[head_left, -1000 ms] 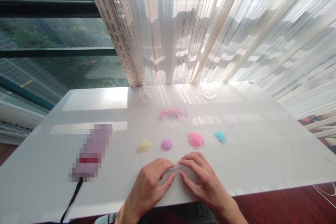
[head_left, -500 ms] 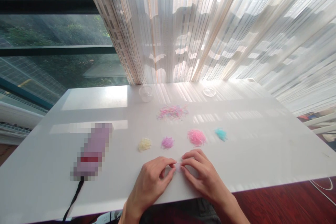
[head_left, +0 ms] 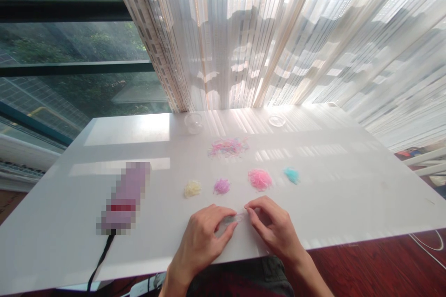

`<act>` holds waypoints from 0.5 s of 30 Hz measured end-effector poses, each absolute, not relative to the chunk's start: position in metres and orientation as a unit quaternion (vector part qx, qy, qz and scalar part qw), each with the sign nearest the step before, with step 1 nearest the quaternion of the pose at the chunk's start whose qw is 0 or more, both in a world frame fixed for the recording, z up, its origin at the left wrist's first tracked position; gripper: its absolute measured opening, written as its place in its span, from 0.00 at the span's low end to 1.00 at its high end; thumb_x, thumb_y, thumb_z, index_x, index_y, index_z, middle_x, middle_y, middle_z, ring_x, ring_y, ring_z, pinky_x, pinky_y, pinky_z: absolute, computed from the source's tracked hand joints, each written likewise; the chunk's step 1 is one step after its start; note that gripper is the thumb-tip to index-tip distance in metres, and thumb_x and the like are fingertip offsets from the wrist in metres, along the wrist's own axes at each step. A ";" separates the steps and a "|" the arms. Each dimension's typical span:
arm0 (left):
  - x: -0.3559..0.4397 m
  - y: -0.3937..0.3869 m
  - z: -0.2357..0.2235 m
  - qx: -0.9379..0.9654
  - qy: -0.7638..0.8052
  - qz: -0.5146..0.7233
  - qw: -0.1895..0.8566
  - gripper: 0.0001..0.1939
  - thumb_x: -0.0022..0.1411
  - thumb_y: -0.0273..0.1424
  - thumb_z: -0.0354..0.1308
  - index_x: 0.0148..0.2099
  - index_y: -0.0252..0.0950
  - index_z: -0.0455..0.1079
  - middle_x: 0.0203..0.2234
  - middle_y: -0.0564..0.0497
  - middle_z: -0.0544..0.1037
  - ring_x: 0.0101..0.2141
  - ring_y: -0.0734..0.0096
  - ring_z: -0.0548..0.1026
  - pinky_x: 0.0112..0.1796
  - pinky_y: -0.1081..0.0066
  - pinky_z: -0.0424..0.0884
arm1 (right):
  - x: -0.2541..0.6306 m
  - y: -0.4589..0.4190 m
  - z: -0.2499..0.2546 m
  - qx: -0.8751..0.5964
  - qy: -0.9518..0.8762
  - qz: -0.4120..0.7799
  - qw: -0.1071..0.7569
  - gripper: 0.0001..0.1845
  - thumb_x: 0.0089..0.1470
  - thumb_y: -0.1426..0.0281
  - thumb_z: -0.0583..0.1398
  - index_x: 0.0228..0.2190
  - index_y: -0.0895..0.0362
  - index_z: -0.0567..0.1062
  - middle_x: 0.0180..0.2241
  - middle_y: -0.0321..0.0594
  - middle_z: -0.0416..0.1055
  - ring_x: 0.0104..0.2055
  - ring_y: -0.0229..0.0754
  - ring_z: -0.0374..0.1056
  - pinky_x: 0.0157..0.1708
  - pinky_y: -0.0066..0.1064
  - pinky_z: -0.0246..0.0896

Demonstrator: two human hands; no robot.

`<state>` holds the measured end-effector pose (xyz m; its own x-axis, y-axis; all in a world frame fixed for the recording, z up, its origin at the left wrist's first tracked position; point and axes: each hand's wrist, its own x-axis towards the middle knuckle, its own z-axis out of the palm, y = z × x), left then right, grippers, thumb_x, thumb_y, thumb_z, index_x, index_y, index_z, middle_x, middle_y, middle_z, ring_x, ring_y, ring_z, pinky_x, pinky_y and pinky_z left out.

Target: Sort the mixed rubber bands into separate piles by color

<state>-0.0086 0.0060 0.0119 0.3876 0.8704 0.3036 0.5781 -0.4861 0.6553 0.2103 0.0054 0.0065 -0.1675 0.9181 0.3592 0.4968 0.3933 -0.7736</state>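
now the right hand [head_left: 273,227] has come away from the left hand [head_left: 205,232]

a second ago the fingertips of both hands nearly met close to the near edge of the desk [head_left: 348,195]; now there is a wider gap, and the right fingertips have shifted slightly toward the far edge. a few pale bits [head_left: 239,217] lie in that gap, just beside the left fingertips, near the middle of the near edge. the change probably means the right hand has let go of these bits or drawn one off, while the left hand keeps to its place beside them.

the left grip is curved, thumb and finger a little spread at the tips. the right grip has thumb and forefinger pressed together; whether a tiny strand is pinched there i cannot tell.

beyond the hands, from the left edge toward the right, sit a yellow pile [head_left: 193,189], a purple pile [head_left: 222,186], a pink pile [head_left: 259,179] and a blue pile [head_left: 291,175], all well apart from the desk's corners. a loose mixed pile [head_left: 228,147] lies past them, and a clear bowl [head_left: 193,124] and a clear dish [head_left: 277,121] stand near the far edge.
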 end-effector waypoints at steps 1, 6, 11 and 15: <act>-0.009 0.006 0.012 0.802 0.451 0.318 0.229 0.06 0.70 0.30 0.62 0.47 0.41 0.79 0.28 0.53 0.81 0.25 0.68 0.75 0.31 0.69 0.72 | 0.210 0.005 0.006 -0.492 -0.721 0.250 0.418 0.06 0.68 0.71 0.59 0.38 0.53 0.76 0.34 0.38 0.78 0.34 0.41 0.75 0.36 0.31 0.73; -0.011 0.005 0.011 0.793 0.452 0.322 0.251 0.07 0.70 0.31 0.61 0.48 0.42 0.79 0.28 0.53 0.81 0.25 0.69 0.75 0.31 0.70 0.73 | 0.209 0.005 0.002 -0.479 -0.745 0.239 0.398 0.07 0.70 0.71 0.58 0.40 0.53 0.76 0.34 0.40 0.77 0.37 0.44 0.74 0.39 0.34 0.73; -0.011 0.007 0.010 0.769 0.471 0.337 0.271 0.08 0.71 0.32 0.61 0.50 0.42 0.77 0.36 0.51 0.84 0.25 0.71 0.75 0.33 0.71 0.76 | 0.212 0.003 0.001 -0.467 -0.754 0.276 0.371 0.08 0.70 0.71 0.57 0.42 0.53 0.78 0.36 0.41 0.75 0.40 0.45 0.74 0.41 0.35 0.74; -0.007 0.009 0.009 0.768 0.477 0.341 0.258 0.08 0.71 0.30 0.59 0.50 0.43 0.77 0.35 0.52 0.84 0.24 0.71 0.75 0.32 0.71 0.76 | 0.213 0.003 0.001 -0.468 -0.740 0.290 0.386 0.09 0.71 0.71 0.56 0.42 0.53 0.77 0.38 0.41 0.76 0.40 0.44 0.74 0.41 0.34 0.73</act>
<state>-0.0070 0.0089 0.0093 0.3125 0.9085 0.2774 0.5566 -0.4118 0.7215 0.2131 0.0031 0.0006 -0.2644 0.9163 0.3006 0.4680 0.3945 -0.7908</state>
